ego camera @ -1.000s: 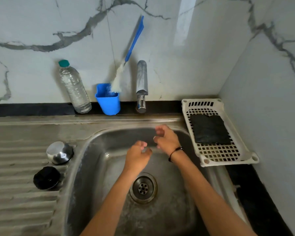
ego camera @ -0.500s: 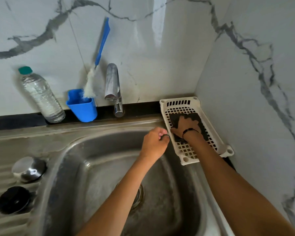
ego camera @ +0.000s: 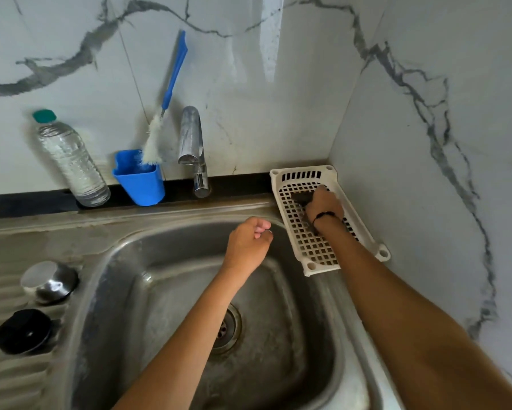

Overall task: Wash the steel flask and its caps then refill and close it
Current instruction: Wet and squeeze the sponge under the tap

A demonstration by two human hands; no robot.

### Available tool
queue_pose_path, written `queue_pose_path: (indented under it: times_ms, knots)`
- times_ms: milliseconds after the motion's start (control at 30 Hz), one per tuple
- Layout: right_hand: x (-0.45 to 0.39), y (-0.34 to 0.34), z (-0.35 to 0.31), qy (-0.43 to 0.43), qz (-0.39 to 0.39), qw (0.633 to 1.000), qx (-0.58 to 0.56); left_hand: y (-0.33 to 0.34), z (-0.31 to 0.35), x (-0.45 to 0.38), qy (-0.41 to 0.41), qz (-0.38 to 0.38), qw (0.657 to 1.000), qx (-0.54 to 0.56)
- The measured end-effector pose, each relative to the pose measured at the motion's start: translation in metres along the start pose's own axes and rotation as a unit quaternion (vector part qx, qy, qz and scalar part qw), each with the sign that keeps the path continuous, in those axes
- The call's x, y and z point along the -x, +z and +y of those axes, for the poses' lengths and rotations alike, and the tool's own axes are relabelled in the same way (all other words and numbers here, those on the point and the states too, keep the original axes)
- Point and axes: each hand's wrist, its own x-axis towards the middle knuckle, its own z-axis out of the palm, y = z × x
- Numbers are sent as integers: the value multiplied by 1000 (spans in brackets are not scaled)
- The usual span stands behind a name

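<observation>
My right hand (ego camera: 323, 207) reaches into the white slotted basket (ego camera: 314, 255) at the sink's right rim and grips the dark scrub pad (ego camera: 299, 197), which is bunched up under my fingers. Over the sink's back right corner, my left hand (ego camera: 249, 244) hovers with its fingers curled into a pinch; the thin ring it holds is mostly hidden. A domed steel cap (ego camera: 49, 281) and a black inner cap (ego camera: 22, 331) lie on the ribbed drainboard at the left. The steel flask is out of view.
The steel sink (ego camera: 160, 291) has a drain (ego camera: 226, 328) at its middle. Behind it stand the tap (ego camera: 192, 149), a blue cup (ego camera: 141, 180) with a blue-handled bottle brush (ego camera: 172, 90), and a clear water bottle (ego camera: 70, 161). Marble walls close off the back and the right.
My right hand left the sink, reached into the basket and gathered up the flat scrub pad. My left hand stayed over the sink, shifting toward the back right corner.
</observation>
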Motion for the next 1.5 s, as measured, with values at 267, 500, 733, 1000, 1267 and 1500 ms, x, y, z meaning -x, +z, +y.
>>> queue_pose_path:
  times_ms: [267,500,733,1000,1267,1500]
  knots:
    - [64,-41,-39,-11,-107,840,-532,-31,-26,40,-52,67,992,97]
    - [149,33,-88,122,-463,506,-717,-115,-69,70,-109,249,962,36]
    - [194,70,-144,150,-529,507,-664,-173,-101,74,-143,311,938,-51]
    - [174,51,-173,0,-549,533,-643,-186,-89,78,-289,194,757,553]
    - [161,49,-177,-196,-342,861,-320,-182,-100,66,-240,255,826,443]
    - [201,71,-171,-332,-442,771,-315,-178,-60,66,-180,153,905,354]
